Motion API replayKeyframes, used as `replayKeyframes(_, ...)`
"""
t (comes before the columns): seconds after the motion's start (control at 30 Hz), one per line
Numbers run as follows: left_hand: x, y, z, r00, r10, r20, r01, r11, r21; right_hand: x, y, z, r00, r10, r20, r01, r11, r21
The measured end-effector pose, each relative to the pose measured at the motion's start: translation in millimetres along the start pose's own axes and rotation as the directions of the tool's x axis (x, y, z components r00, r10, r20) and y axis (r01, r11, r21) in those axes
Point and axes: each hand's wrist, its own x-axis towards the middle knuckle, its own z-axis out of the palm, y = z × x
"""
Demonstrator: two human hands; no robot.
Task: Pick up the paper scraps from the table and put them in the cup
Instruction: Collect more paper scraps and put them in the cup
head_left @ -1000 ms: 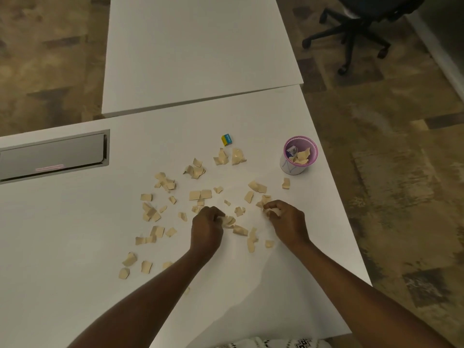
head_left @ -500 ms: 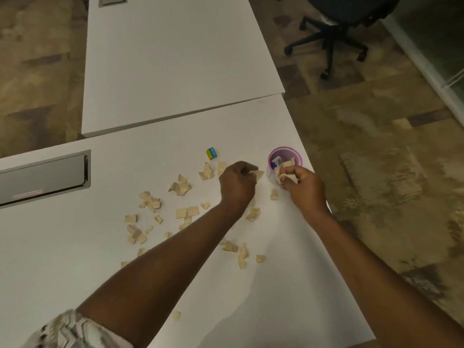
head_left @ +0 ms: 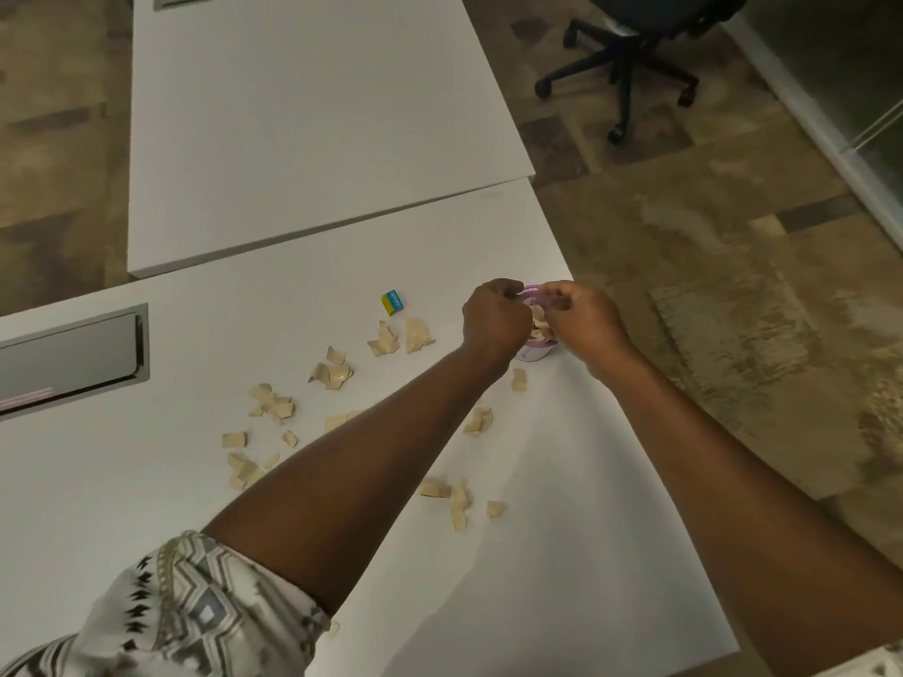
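A small pink-rimmed cup [head_left: 533,353] stands near the right edge of the white table [head_left: 146,481], mostly hidden by both hands. My left hand [head_left: 493,317] and my right hand [head_left: 584,317] meet right over its mouth, fingers curled. Tan paper scraps [head_left: 537,319] show between the hands inside the cup. Whether either hand still grips scraps is hidden. Several more tan scraps [head_left: 332,371] lie scattered over the table to the left of the cup and under my left forearm, with a few [head_left: 459,500] nearer me.
A small blue and yellow block [head_left: 393,302] lies left of the cup. A grey recessed hatch [head_left: 68,359] sits in the table at far left. A second white table [head_left: 317,114] adjoins behind. A black office chair [head_left: 630,46] stands on the floor to the right.
Both hands have risen from the scraps near me and moved to the cup, closing together over its mouth. The view shifted forward with them.
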Motion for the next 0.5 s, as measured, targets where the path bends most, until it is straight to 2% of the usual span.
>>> replayKeyframes(0.13,-1,-7,-8,1.000,0.030,0.008,-0.030,0.999,-0.010,1,3,3,1.000,-0.005,-0.020,0.005,1.000,-0.015)
replayKeyframes(0.27,-9,-12,-18,0.993,0.120,-0.005,-0.120,0.993,0.023,-18,-7,2,0.985,-0.066,-0.159,0.059,0.997,-0.045)
replayKeyframes(0.33,-14,-19,-27,0.983,0.182,-0.033,-0.179,0.981,0.073,-33,-9,5,0.976,-0.119,-0.185,0.112,0.993,-0.048)
replayKeyframes(0.4,-19,-35,-41,0.971,0.233,-0.053,-0.222,0.962,0.159,-48,-4,13,0.983,-0.159,-0.095,0.151,0.985,-0.087)
replayKeyframes(0.5,-25,-73,-64,0.947,0.320,-0.001,-0.299,0.886,0.355,-67,18,32,0.977,-0.164,0.140,0.179,0.978,-0.104)
